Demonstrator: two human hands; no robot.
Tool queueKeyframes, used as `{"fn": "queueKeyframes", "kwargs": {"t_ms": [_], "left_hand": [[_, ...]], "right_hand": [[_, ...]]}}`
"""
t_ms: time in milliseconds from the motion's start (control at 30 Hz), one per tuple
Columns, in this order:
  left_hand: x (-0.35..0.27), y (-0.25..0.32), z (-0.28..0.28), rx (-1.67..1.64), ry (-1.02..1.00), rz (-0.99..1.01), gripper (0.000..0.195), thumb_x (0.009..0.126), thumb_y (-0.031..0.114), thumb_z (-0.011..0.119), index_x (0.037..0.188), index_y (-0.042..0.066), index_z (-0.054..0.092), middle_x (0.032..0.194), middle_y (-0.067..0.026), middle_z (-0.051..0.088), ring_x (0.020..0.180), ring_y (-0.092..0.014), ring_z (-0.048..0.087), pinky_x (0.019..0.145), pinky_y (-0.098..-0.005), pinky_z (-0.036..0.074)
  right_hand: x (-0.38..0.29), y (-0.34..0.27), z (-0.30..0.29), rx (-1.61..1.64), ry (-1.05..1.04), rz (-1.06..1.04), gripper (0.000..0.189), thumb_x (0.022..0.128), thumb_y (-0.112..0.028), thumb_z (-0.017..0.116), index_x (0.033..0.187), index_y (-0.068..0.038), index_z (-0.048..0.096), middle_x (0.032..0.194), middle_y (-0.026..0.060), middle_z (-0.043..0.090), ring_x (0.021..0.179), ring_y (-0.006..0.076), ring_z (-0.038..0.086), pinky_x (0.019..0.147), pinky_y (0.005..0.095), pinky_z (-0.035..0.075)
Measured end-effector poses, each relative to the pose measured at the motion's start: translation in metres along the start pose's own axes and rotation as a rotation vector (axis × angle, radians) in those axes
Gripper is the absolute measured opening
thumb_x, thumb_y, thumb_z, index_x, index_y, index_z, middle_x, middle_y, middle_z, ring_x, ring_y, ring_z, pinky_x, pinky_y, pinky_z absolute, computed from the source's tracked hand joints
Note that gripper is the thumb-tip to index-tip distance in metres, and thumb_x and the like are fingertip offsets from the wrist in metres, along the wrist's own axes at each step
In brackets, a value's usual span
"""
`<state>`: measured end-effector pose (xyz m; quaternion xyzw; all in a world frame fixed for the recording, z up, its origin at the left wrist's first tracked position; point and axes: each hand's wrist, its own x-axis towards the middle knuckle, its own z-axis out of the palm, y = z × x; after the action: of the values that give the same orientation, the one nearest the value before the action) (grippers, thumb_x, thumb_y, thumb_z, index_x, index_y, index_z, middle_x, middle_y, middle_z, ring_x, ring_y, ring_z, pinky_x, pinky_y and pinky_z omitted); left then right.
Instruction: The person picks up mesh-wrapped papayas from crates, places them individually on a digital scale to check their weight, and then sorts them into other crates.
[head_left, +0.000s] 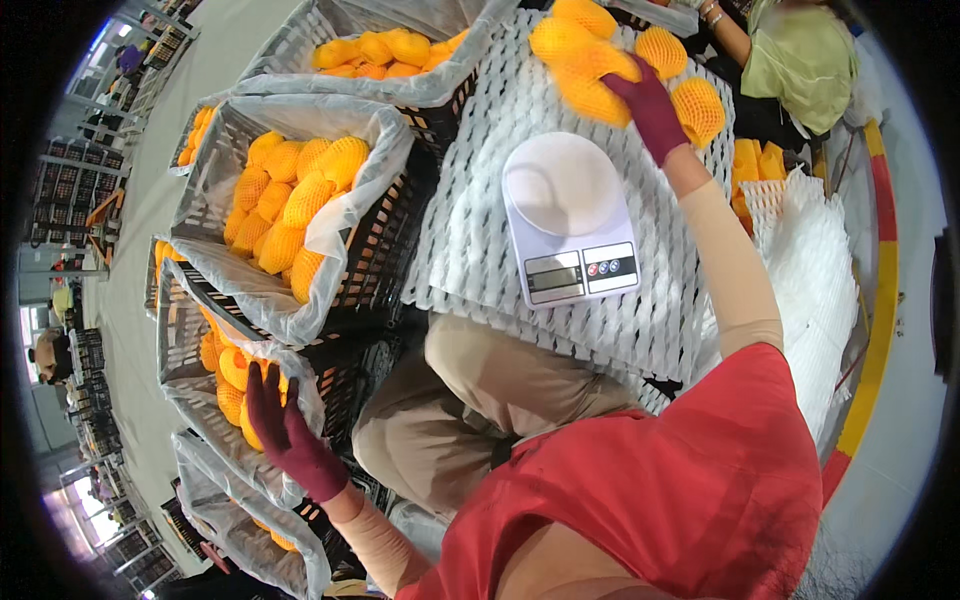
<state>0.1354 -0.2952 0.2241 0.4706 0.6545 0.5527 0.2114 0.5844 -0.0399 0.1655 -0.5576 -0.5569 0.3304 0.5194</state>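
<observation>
My left hand, in a maroon glove, reaches with fingers apart over the fruit in foam nets in a lined black crate; whether it touches them is unclear. My right hand, also gloved, has its fingers around the end of a yellow-orange fruit in a foam net. That fruit lies among several others at the far side of a padded work surface. White foam netting covers this surface. A white digital kitchen scale with a bare round plate stands between the fruit and my knees.
More lined crates of netted fruit stand along the left, one beyond another. At the upper right sits a person in a green top, near the work surface. White foam nets are heaped at right, inside a red and yellow edge.
</observation>
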Motion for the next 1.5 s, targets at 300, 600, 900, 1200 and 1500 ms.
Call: {"fn": "queueKeyframes", "kwargs": {"t_ms": [300, 600, 900, 1200, 1500], "left_hand": [[-0.01, 0.005, 0.065, -0.017, -0.198, -0.07, 0.05, 0.092, 0.0, 0.049, 0.141, -0.002, 0.041, 0.142, -0.0138, 0.048, 0.124, -0.024, 0.053, 0.104, -0.0357, 0.044], [-0.013, -0.02, 0.053, -0.012, -0.085, -0.197, 0.045, 0.094, 0.006, 0.05, 0.137, -0.005, 0.046, 0.133, -0.0163, 0.056, 0.121, -0.023, 0.054, 0.102, -0.0348, 0.045], [-0.031, -0.01, 0.05, 0.059, -0.057, -0.216, 0.043, 0.096, 0.003, 0.045, 0.138, -0.005, 0.044, 0.137, -0.0157, 0.052, 0.122, -0.025, 0.055, 0.102, -0.0386, 0.046], [0.018, -0.002, 0.115, -0.001, -0.383, -0.065, 0.043, 0.091, -0.001, 0.057, 0.134, -0.001, 0.051, 0.139, -0.0116, 0.052, 0.122, -0.019, 0.054, 0.103, -0.0322, 0.043], [0.076, 0.055, 0.294, 0.274, -0.94, 1.047, 0.093, 0.069, 0.039, 0.081, 0.144, 0.006, 0.038, 0.145, -0.0289, 0.038, 0.134, -0.045, 0.037, 0.113, -0.0494, 0.029]], "right_hand": [[-0.046, 0.003, 0.025, -0.495, 0.031, -0.472, 0.026, 0.083, -0.027, 0.073, 0.1, -0.008, 0.068, 0.098, 0.0123, 0.066, 0.088, 0.0308, 0.061, 0.08, 0.0376, 0.05], [0.138, 0.059, -0.002, -0.821, -0.245, -0.472, 0.057, 0.07, -0.043, 0.075, 0.114, -0.009, 0.062, 0.114, 0.0193, 0.063, 0.109, 0.0361, 0.059, 0.092, 0.0452, 0.046], [0.113, 0.011, 0.054, -1.31, -0.292, -0.304, 0.047, 0.067, -0.036, 0.071, 0.107, -0.012, 0.07, 0.105, 0.0173, 0.069, 0.095, 0.0357, 0.067, 0.08, 0.0443, 0.054], [0.046, 0.036, -0.061, -0.228, -0.271, -0.222, 0.065, 0.078, -0.017, 0.075, 0.137, -0.007, 0.049, 0.135, 0.0094, 0.053, 0.123, 0.021, 0.051, 0.105, 0.035, 0.038], [-0.057, -0.033, -0.129, -0.21, -0.253, -0.137, 0.069, 0.075, -0.01, 0.073, 0.138, -0.006, 0.046, 0.135, 0.0067, 0.051, 0.125, 0.0181, 0.048, 0.106, 0.032, 0.037]]}}
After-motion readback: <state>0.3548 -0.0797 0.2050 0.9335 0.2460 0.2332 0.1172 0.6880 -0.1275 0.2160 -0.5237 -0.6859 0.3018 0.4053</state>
